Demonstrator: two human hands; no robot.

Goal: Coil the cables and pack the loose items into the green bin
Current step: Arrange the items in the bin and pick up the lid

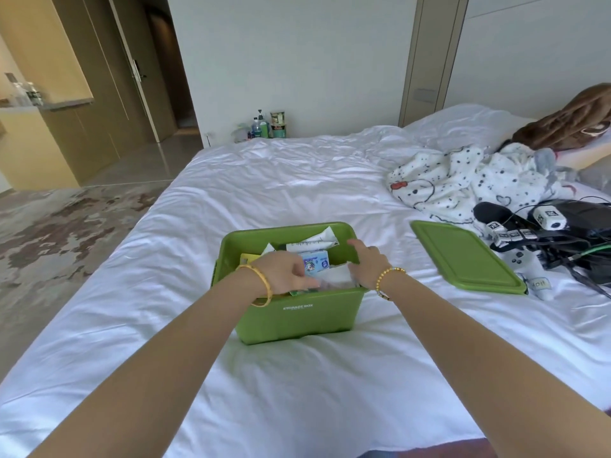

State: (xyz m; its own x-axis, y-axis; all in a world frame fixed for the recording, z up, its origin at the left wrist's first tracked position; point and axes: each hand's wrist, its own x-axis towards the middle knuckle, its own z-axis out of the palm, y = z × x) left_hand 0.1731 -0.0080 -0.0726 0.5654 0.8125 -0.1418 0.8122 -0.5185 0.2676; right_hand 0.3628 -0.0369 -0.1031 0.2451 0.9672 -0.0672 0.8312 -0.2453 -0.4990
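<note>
Head view looks down on a rectangular green plastic bin (pixel 299 320) standing open on a bed covered with a crumpled white sheet (pixel 231 193). Bare sheet lies all round the bin: a wide stretch beyond its far rim, a narrower strip to its left before the bed's edge drops to the patterned floor (pixel 49 233), and open sheet between the bin and the viewer. To the bin's right, apart from it, the flat green plastic lid (pixel 463 256) lies on the sheet; past the lid sits a tangle of black cables and white tagged devices (pixel 542 236). Beyond that heap lies a white spotted blanket (pixel 463 180).

The bin is glossy, with rounded corners, and is filled near to the rim with paper packets and a light blue box bearing a cartoon figure (pixel 314 261). White lettering on its near wall reads "STORAGE BOX".

The left hand (pixel 284 272) reaches inside, fingers curled down onto the contents; whether its grip has hold of anything cannot be told. The right hand (pixel 367 262) rests at the bin's right rim, fingers extended, touching a clear wrapper (pixel 334 279).
</note>
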